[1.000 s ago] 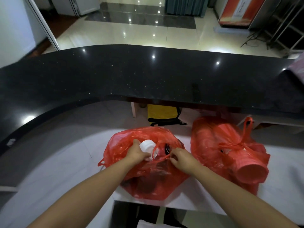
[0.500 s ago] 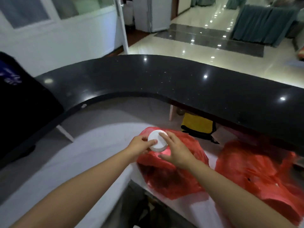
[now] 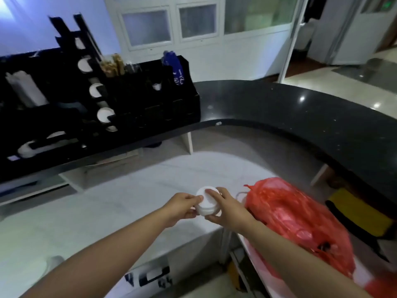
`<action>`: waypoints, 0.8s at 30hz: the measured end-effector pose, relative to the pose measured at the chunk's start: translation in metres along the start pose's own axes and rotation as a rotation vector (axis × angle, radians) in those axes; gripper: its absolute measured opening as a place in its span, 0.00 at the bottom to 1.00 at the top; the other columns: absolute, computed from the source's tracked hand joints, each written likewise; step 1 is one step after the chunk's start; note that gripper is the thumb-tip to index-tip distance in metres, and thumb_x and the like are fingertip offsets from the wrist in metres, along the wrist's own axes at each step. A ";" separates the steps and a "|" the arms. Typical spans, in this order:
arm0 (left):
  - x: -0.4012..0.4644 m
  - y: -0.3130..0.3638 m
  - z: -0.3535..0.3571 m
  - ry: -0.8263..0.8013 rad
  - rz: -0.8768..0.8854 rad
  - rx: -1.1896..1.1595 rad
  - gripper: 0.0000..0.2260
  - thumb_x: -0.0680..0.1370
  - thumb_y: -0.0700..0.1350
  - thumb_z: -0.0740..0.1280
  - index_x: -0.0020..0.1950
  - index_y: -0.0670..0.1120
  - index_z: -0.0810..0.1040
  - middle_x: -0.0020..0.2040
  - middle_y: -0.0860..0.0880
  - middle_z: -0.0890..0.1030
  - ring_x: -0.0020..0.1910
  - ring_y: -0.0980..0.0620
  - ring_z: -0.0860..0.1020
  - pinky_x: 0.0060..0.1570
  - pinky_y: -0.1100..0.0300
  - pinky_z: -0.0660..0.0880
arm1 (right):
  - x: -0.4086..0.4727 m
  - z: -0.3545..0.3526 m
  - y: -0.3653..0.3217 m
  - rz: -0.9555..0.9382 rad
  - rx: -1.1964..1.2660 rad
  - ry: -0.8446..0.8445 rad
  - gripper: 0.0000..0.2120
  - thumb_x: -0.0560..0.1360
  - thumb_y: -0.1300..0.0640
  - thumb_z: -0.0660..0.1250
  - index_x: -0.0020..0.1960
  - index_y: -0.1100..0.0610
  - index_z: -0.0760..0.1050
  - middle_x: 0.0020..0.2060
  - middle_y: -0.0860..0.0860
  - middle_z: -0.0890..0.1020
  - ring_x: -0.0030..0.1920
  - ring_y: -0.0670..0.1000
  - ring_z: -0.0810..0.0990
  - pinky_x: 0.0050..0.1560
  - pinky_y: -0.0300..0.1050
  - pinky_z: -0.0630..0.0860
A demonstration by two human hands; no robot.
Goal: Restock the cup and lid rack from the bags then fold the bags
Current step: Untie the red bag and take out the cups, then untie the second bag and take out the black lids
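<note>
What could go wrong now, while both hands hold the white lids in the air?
The stack of lids is held only at its edges by the left hand and right hand, so lids might slip loose. The black rack sits far left, and its slots look narrow.

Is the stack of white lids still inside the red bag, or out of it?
Out. Both hands, left hand and right hand, hold the lids left of the red bag.

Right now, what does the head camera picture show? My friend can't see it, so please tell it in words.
Two hands, left hand and right hand, hold a small stack of white lids above a pale counter. A red plastic bag lies to the right, and a black cup and lid rack stands farther back on the left.
</note>
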State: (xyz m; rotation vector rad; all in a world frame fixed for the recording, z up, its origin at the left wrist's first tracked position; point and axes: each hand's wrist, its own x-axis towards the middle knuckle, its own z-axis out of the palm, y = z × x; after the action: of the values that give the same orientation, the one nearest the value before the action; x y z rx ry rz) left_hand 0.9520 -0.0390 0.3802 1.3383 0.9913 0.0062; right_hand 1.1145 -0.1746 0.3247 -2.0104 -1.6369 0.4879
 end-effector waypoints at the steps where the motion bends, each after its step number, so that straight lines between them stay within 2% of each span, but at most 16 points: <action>1: -0.008 -0.007 -0.014 0.029 0.000 -0.041 0.14 0.82 0.51 0.68 0.60 0.41 0.81 0.56 0.42 0.84 0.50 0.44 0.85 0.48 0.58 0.82 | 0.010 0.007 -0.011 -0.022 0.002 -0.017 0.40 0.72 0.41 0.74 0.78 0.47 0.60 0.72 0.49 0.65 0.65 0.53 0.75 0.60 0.40 0.73; 7: -0.047 -0.057 -0.107 0.288 -0.006 -0.071 0.13 0.83 0.52 0.64 0.59 0.46 0.80 0.56 0.45 0.83 0.55 0.46 0.83 0.57 0.52 0.79 | 0.066 0.058 -0.081 -0.139 0.003 -0.138 0.40 0.72 0.39 0.73 0.78 0.43 0.58 0.73 0.46 0.64 0.64 0.52 0.74 0.61 0.38 0.72; 11: -0.076 -0.106 -0.176 0.434 -0.013 -0.001 0.09 0.82 0.48 0.65 0.58 0.46 0.80 0.55 0.47 0.83 0.54 0.48 0.82 0.56 0.53 0.78 | 0.098 0.101 -0.138 -0.185 -0.015 -0.235 0.40 0.73 0.39 0.73 0.79 0.44 0.57 0.73 0.47 0.63 0.65 0.52 0.74 0.62 0.37 0.70; 14: -0.098 -0.143 -0.227 0.483 -0.030 0.097 0.08 0.82 0.47 0.65 0.59 0.47 0.80 0.54 0.48 0.83 0.52 0.51 0.83 0.52 0.56 0.78 | 0.114 0.134 -0.180 -0.209 -0.031 -0.301 0.40 0.73 0.40 0.73 0.79 0.44 0.57 0.73 0.47 0.63 0.65 0.52 0.73 0.63 0.39 0.71; 18: -0.127 -0.185 -0.289 0.566 0.004 0.278 0.08 0.81 0.44 0.67 0.59 0.46 0.81 0.52 0.48 0.85 0.50 0.51 0.84 0.55 0.57 0.79 | 0.133 0.178 -0.229 -0.259 -0.065 -0.360 0.41 0.73 0.40 0.73 0.79 0.45 0.57 0.73 0.48 0.63 0.66 0.52 0.73 0.63 0.37 0.69; 21: -0.146 -0.214 -0.330 0.598 0.015 0.432 0.08 0.81 0.44 0.66 0.58 0.47 0.82 0.47 0.52 0.86 0.48 0.54 0.83 0.53 0.60 0.78 | 0.146 0.213 -0.262 -0.264 -0.095 -0.397 0.40 0.73 0.39 0.72 0.79 0.45 0.57 0.73 0.48 0.63 0.66 0.51 0.72 0.63 0.36 0.68; 24: -0.156 -0.243 -0.359 0.607 -0.001 0.573 0.12 0.81 0.44 0.64 0.62 0.49 0.81 0.52 0.51 0.86 0.51 0.52 0.83 0.52 0.60 0.78 | 0.154 0.249 -0.286 -0.227 -0.111 -0.442 0.40 0.73 0.39 0.72 0.79 0.45 0.57 0.73 0.48 0.63 0.67 0.52 0.72 0.64 0.39 0.68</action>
State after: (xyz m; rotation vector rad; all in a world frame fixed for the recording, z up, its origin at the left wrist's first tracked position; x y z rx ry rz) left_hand 0.5163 0.0938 0.3115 1.9179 1.5823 0.1447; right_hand 0.7791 0.0576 0.2950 -1.8483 -2.1680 0.8145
